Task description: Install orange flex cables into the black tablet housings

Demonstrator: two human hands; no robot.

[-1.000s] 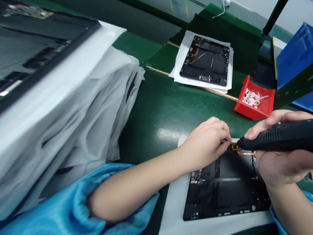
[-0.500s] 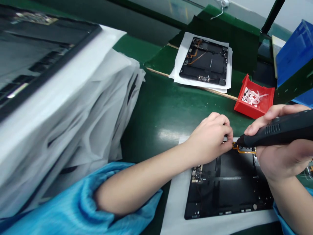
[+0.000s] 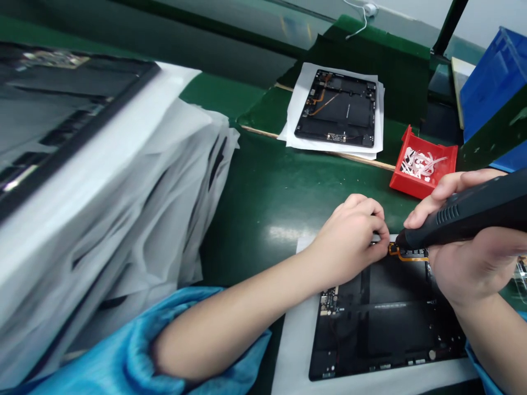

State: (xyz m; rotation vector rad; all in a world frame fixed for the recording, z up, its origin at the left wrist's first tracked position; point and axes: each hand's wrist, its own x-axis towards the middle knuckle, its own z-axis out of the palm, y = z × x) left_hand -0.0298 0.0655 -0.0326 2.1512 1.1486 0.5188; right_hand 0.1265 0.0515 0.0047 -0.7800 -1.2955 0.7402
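A black tablet back panel (image 3: pixel 391 323) lies open on a white sheet (image 3: pixel 294 351), with an orange flex cable (image 3: pixel 405 255) along its top edge. My right hand (image 3: pixel 473 258) is shut around a black pen-shaped electric screwdriver (image 3: pixel 469 216), its tip just above the cable's end. My left hand (image 3: pixel 348 238) rests by the panel's top edge, its fingertips pinching a small silver object (image 3: pixel 375 238). Those fingers hide most of that object, so I cannot name it.
A second opened tablet (image 3: pixel 335 107) lies on white paper at the back. A red bin (image 3: pixel 405 184) holds white strips. A blue bin (image 3: pixel 494 82) stands at the right. Tablets wrapped in white sheets (image 3: pixel 115 192) fill the left of the green mat (image 3: pixel 267 219).
The whole scene has shifted slightly in view. The screwdriver's rear end has tilted upward, while its tip stays near the cable. My left hand stays at the panel's top edge.
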